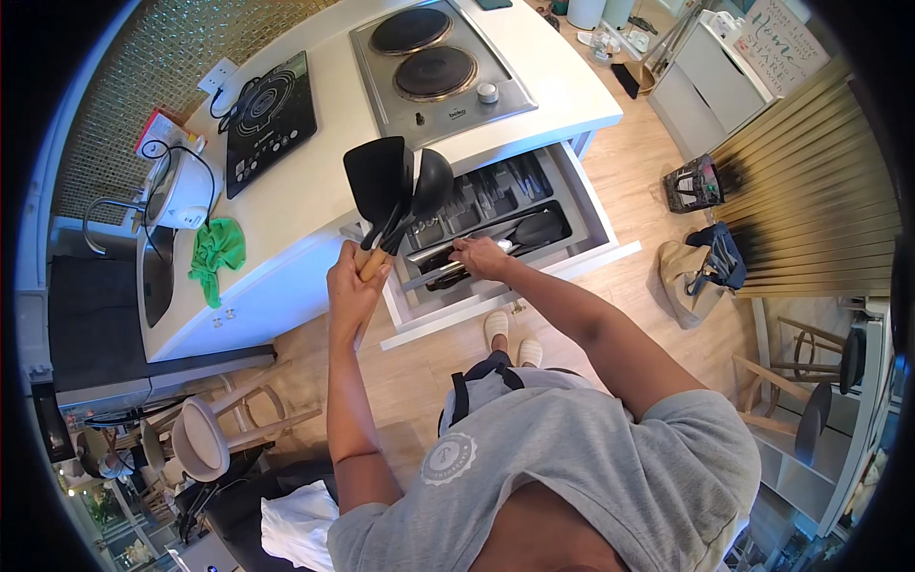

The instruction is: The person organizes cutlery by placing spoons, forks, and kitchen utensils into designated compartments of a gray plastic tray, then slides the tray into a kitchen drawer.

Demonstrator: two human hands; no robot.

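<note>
My left hand [357,286] grips a bunch of kitchen utensils by their wooden handles, heads up. Among them are a black slotless-looking turner [375,175] and a black ladle [433,182]. They rise above the left side of a pulled-out white drawer [582,193]. Inside the drawer lies a grey cutlery tray [561,171], whose rear compartments hold forks, spoons and other cutlery [486,186]. My right hand [482,257] reaches into the long front compartment, fingers bent down at metal utensils; whether they pinch one is hidden. A black spoon-like utensil [540,227] lies right of that hand.
Behind the drawer, the white counter [325,161] carries a two-plate electric hob [443,71], a portable induction cooker [271,118], a white cooking pot [179,189] and a green cloth [218,254] near the sink [159,279]. Bags [693,275] lie on the floor at right.
</note>
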